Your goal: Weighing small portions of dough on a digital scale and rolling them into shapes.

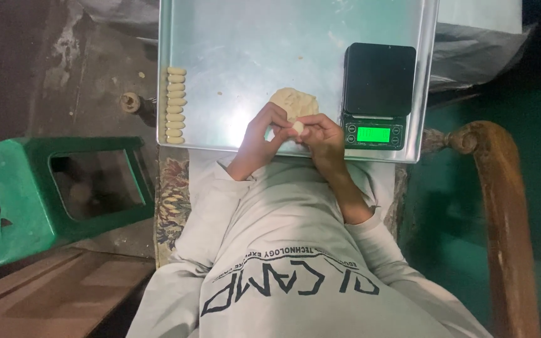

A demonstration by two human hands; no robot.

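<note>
A small pale piece of dough [297,127] is pinched between the fingertips of the left hand [259,134] and right hand [320,136], at the near edge of a shiny rectangular metal tray [245,37]. A larger pale dough lump [294,102] lies on the tray just behind. A black digital scale [377,94] sits at the tray's right, a column of shaped dough pieces [175,105] at its left edge. Held over the rim, the piece could likely drop off the tray.

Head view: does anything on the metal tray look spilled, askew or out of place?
Nothing much. A few small crumbs dot the shiny metal tray; the pale shaped dough pieces sit in a neat column at its left edge, the black digital scale square at right.
</note>
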